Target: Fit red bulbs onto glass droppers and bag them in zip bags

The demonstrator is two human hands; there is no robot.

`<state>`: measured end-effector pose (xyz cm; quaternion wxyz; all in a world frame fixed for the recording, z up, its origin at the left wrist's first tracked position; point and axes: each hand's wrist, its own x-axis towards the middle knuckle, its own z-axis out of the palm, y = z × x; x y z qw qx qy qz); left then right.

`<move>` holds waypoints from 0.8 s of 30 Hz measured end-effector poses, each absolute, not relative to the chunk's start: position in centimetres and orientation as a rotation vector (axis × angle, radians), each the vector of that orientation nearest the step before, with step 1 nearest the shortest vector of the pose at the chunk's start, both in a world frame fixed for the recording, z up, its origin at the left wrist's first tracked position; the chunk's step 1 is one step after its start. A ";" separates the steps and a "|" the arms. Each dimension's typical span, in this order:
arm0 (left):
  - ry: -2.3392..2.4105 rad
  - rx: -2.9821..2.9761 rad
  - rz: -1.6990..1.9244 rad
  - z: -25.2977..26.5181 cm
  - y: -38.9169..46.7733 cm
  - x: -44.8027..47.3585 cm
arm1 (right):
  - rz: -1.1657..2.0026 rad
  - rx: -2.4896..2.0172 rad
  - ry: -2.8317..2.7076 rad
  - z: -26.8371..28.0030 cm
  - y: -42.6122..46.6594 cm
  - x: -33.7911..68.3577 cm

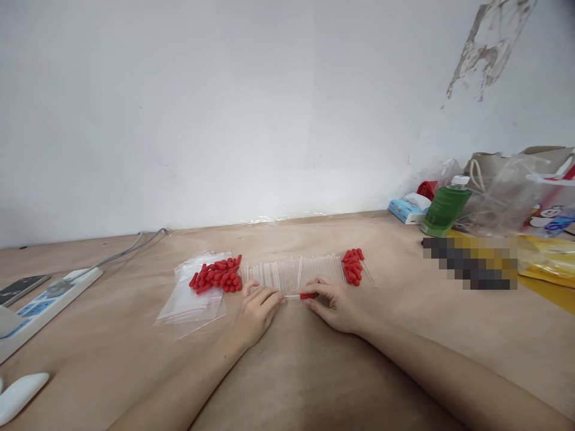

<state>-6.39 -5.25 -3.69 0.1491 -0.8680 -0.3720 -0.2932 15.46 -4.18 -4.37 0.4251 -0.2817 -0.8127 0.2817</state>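
Between finger and thumb, my left hand (260,308) pinches one end of a thin clear glass tube (291,296). My right hand (335,304) grips a red rubber dropper bulb (308,296) at the tube's other end; bulb and tube meet, but how deep the tube sits is too small to tell. Just behind both hands lies a row of clear glass tubes (269,274). A heap of red rubber bulbs (216,276) rests on clear plastic zip bags (184,299) to the left. Right of the row is a smaller group of red bulbs (353,266), with thin tubes showing beside it.
A white power strip (49,308), a phone (22,288) and a white object (22,395) lie at the left. Back right stand a blue tissue pack (406,209), a green bottle (445,206) and plastic bags (498,191). A white wall (224,120) borders the table.
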 end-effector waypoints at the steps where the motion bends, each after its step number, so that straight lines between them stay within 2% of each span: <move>1: -1.041 -2.498 -0.835 -3.7 -5.3 -6.4 | 0.700 -0.707 -2.028 -4.4 -4.2 15.4; 24: -0.875 -2.583 -0.805 -4.1 -5.4 -6.3 | 0.384 -0.663 -2.164 -4.3 -4.5 15.3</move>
